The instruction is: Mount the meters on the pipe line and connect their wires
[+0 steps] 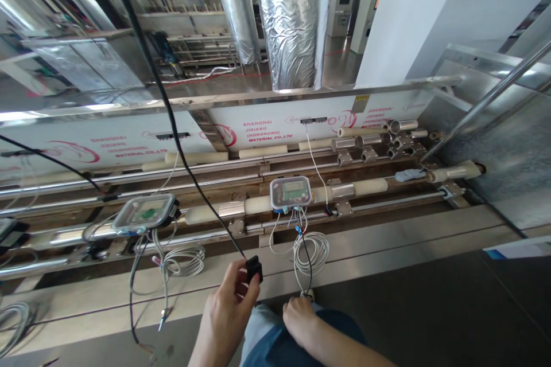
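Note:
My left hand (228, 312) pinches a small black plug (254, 269) at the end of a long black cable (172, 120) that runs up and to the left out of view. My right hand (299, 318) rests low over my knee with its fingers curled, touching a small white piece (308, 296) at the end of a thin black wire. That wire hangs from a flow meter with a display (290, 192) clamped on a cream pipe (258, 205). A coil of white cable (312, 252) hangs under the meter. A second meter (146, 211) sits tilted further left.
Steel pipes and rails (129, 178) run left to right in a metal trough with a flat front ledge (387, 252). Loose pipe fittings (387, 140) lie at the back right. Another white cable coil (185, 260) hangs at left. Foil-wrapped tanks (295, 17) stand behind.

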`<state>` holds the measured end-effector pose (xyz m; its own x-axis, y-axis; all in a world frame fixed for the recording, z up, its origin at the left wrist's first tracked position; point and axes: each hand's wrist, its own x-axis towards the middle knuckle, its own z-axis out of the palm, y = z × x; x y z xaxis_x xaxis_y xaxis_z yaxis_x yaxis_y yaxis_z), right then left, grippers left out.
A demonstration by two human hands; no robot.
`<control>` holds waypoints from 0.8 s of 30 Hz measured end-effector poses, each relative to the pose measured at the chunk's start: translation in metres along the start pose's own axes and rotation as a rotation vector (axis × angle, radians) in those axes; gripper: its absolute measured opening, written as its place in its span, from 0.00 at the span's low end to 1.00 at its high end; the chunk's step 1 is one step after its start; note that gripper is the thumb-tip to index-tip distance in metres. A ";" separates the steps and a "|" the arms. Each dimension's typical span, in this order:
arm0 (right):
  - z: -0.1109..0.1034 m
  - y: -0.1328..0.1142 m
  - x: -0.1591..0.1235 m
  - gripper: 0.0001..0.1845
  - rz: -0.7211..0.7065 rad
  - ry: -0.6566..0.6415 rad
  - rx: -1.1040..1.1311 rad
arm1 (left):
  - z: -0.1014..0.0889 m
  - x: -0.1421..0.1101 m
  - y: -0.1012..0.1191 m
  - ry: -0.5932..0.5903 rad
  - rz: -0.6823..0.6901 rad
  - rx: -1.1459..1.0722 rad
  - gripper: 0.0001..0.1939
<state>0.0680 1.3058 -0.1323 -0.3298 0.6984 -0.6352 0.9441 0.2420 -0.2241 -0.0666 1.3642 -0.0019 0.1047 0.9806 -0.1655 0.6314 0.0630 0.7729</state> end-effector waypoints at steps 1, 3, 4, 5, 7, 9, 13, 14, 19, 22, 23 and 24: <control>-0.001 0.001 0.002 0.11 0.019 -0.003 0.017 | -0.001 -0.001 0.001 0.013 -0.013 0.010 0.14; -0.008 0.008 -0.002 0.09 0.032 0.009 0.061 | -0.002 -0.003 -0.001 0.040 -0.033 0.038 0.15; -0.014 0.012 -0.006 0.09 0.028 0.031 0.093 | -0.003 -0.003 -0.003 0.043 -0.042 0.043 0.15; -0.021 0.017 -0.012 0.09 0.020 0.064 0.127 | -0.005 -0.002 -0.006 0.040 -0.048 0.026 0.16; -0.038 0.026 -0.026 0.11 -0.001 0.164 0.204 | -0.008 -0.001 -0.009 0.016 -0.061 -0.080 0.19; -0.059 0.032 -0.041 0.15 -0.024 0.303 0.447 | -0.010 0.000 -0.009 -0.016 -0.081 -0.251 0.21; -0.098 0.035 -0.067 0.20 -0.122 0.433 1.361 | -0.008 -0.002 -0.001 -0.070 -0.132 -0.573 0.22; -0.105 0.034 -0.072 0.21 -0.154 0.423 1.498 | -0.006 -0.003 0.002 -0.077 -0.141 -0.627 0.22; -0.119 0.025 -0.088 0.21 -0.210 0.422 1.702 | -0.001 -0.008 0.012 -0.118 -0.143 -0.730 0.22; -0.118 0.022 -0.090 0.20 -0.220 0.444 1.709 | -0.001 -0.011 0.014 -0.168 -0.139 -0.739 0.22; -0.118 0.021 -0.091 0.20 -0.220 0.451 1.711 | -0.002 -0.012 0.015 -0.178 -0.139 -0.745 0.21; -0.118 0.021 -0.091 0.20 -0.218 0.455 1.710 | -0.002 -0.013 0.015 -0.184 -0.142 -0.752 0.21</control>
<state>0.1183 1.3264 0.0078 -0.1300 0.9372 -0.3237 -0.2639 -0.3474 -0.8998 -0.0598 1.3525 0.0130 0.2286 0.9115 -0.3418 -0.0341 0.3584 0.9329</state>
